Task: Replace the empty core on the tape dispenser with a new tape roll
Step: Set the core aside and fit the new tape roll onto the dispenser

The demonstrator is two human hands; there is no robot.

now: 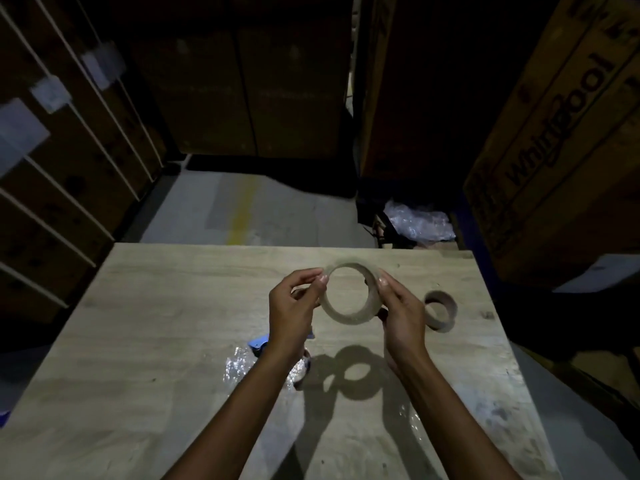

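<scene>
I hold a new roll of clear tape (346,311) upright above the wooden table (156,323), its hole facing me. My left hand (294,306) pinches its left rim with fingertips. My right hand (401,313) grips its right side. The empty brown cardboard core (441,311) lies on the table just right of my right hand. The blue tape dispenser (260,344) lies on the table under my left wrist, mostly hidden by the forearm.
Crumpled clear plastic wrap (237,365) lies beside the dispenser. Large cardboard boxes (561,133) stand to the right and behind, strapped cartons (52,168) to the left. A plastic bag (419,220) sits on the floor beyond the table's far edge.
</scene>
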